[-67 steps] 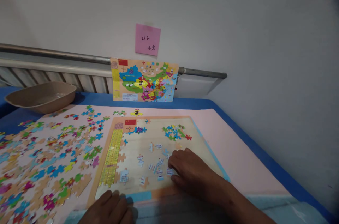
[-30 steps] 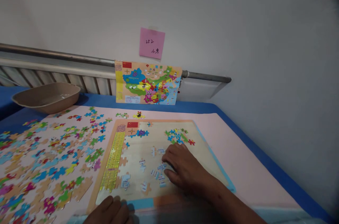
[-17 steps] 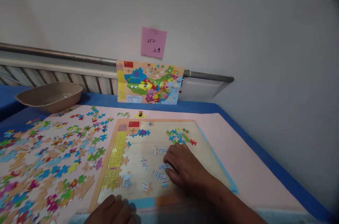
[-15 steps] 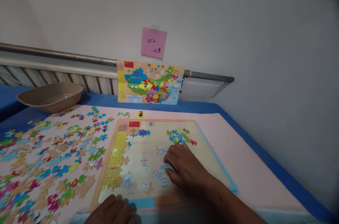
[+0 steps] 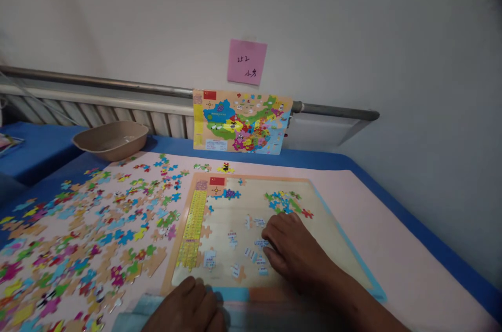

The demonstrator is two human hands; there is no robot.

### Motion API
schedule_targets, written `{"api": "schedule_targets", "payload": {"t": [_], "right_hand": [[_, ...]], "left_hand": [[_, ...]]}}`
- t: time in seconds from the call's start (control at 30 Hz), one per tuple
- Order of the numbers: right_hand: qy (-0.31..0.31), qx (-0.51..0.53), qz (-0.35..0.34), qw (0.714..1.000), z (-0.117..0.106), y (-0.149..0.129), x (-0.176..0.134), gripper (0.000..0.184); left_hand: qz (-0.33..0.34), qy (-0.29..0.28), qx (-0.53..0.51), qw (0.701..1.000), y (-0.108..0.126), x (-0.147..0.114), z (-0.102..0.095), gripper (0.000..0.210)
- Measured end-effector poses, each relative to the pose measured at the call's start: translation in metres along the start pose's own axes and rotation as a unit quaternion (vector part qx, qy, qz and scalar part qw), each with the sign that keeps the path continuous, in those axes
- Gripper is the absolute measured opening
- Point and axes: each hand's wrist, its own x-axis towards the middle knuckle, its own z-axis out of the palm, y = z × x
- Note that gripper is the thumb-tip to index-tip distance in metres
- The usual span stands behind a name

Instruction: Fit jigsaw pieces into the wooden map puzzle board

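Observation:
My right hand (image 5: 288, 248) is over the middle of the puzzle board (image 5: 298, 274), with thumb and forefinger bent around the end of a white puzzle piece (image 5: 261, 243) printed with blue lettering. Several similar white pieces lie loose beside it, one of them (image 5: 232, 238) farther left. By the board's near left edge rests my left hand (image 5: 188, 307), its fingers curled and pressed together. Whatever may be under those fingers is hidden. A yellow strip (image 5: 192, 230) of joined pieces runs up the board's left side, with a red flag piece (image 5: 217, 181) at its top.
Many loose puzzle pieces (image 5: 125, 238) cover the pink sheet on the left. A small pile of green and blue pieces (image 5: 283, 201) sits at the board's upper right. Behind, a map picture (image 5: 243, 123) leans against the rail, and a brown basin (image 5: 112, 141) stands at the back left.
The view has turned left, so everything appears farther right. Both hands keep nearly the same places relative to the board, and the pieces on it look unmoved.

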Motion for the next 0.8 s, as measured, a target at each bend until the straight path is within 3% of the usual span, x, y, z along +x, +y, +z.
{"api": "schedule_targets", "payload": {"t": [0.33,0.6,0.8], "right_hand": [[0.026,0.025,-0.017,0.999,0.004,0.004,0.001,0.005],[0.020,0.025,-0.010,0.999,0.002,0.004,0.002,0.005],[0.000,-0.003,0.009,1.000,-0.001,0.000,0.003,0.009]], "left_hand": [[-0.012,0.018,0.003,1.000,0.001,0.000,-0.002,0.051],[-0.068,-0.010,0.025,0.997,-0.001,-0.002,-0.004,0.063],[-0.081,-0.096,0.061,0.990,-0.005,-0.020,-0.005,0.065]]}}
